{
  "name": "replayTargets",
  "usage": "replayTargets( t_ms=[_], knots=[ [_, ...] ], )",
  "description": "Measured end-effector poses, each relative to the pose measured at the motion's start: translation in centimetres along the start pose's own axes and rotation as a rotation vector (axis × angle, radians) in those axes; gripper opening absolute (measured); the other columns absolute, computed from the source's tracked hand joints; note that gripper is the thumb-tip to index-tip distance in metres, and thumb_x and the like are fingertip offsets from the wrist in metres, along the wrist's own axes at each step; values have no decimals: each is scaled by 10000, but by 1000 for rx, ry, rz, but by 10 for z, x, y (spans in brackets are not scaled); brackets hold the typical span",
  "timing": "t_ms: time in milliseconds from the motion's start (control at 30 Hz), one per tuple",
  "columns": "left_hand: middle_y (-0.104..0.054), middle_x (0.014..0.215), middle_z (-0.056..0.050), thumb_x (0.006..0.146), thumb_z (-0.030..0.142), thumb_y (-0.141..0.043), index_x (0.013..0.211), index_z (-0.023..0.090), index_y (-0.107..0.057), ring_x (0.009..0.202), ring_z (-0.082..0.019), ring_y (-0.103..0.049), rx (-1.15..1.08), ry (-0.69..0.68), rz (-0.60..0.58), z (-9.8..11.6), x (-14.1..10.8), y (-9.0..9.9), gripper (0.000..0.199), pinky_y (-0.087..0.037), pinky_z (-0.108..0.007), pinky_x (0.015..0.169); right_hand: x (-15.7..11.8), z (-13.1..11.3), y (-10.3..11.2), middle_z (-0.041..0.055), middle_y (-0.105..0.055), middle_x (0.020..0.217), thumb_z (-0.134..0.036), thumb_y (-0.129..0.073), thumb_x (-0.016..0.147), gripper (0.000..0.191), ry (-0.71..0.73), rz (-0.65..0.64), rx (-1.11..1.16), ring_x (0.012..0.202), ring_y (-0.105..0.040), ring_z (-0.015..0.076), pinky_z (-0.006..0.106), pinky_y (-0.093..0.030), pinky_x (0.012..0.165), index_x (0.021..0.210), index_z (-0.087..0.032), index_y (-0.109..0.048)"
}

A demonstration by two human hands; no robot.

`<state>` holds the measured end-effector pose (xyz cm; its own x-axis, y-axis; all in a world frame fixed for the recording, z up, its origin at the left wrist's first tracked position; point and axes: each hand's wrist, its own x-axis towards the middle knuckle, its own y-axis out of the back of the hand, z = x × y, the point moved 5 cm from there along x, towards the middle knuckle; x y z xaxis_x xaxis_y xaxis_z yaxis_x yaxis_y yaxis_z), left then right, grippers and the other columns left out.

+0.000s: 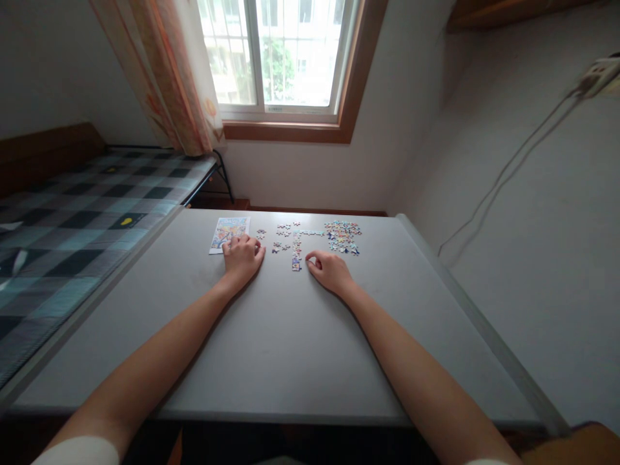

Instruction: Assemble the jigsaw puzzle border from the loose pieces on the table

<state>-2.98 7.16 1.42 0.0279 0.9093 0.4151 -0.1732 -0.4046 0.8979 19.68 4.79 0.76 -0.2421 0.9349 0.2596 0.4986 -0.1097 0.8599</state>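
Smooth matt grey table [271,349], wood-framed window [285,132], cloth curtain [167,77].

Bedroom in a home, bed with 1 checked mattress [97,194], 1 curtained window [300,55], patterned curtain [167,77]

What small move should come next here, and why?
Probably a short reach by the right hand to the loose puzzle pieces: they lie near it, and the puzzle strip beside its fingertips forms only a column and a row. Whether it already pinches a piece is too small to tell.
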Motion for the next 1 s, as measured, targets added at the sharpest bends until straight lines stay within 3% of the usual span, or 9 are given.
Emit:
replayTargets(
  t_ms=[333,567,733,867,1000],
  knots=[
    [-621,1048,-111,844,338,-524,957,200,-628,1027,-314,-494,-84,-3,-24,0,3,-3,206,-341,-459,880,0,-1,1,-12,-625,696,-272,-521,838,191,-11,-15,-13,650,-535,126,229,-331,624,946,-243,-676],
    [-693,895,-45,854,247,-520,955,225,-627,984,-258,-549,-216,-71,20,4,4,4,148,-309,-440,934,0,0,1,-10,-623,694,-272,-526,833,185,-18,-5,-10,654,-538,128,230,-348,630,934,-244,-678],
    [-681,912,-27,886,236,-492,976,212,-614,916,-181,-602,-378,-312,80,24,-4,11,153,-390,-336,884,0,-2,2,0,-600,669,-320,-501,866,221,-13,93,168,619,-517,119,226,-378,630,912,-201,-682],
    [-675,844,-9,858,182,-533,1077,192,-549,801,-142,-628,-500,-429,144,41,-18,14,219,-442,-307,854,0,-13,4,7,-592,707,-354,-502,886,258,112,150,348,611,-495,105,219,-404,645,955,-178,-677],
    [-669,869,-20,860,151,-500,1183,199,-490,796,-133,-632,-575,-591,40,55,-28,9,327,-493,-279,777,-2,-22,-2,6,-592,767,-362,-534,883,246,208,68,362,619,-492,96,221,-412,663,1008,-209,-680]
  ],
)
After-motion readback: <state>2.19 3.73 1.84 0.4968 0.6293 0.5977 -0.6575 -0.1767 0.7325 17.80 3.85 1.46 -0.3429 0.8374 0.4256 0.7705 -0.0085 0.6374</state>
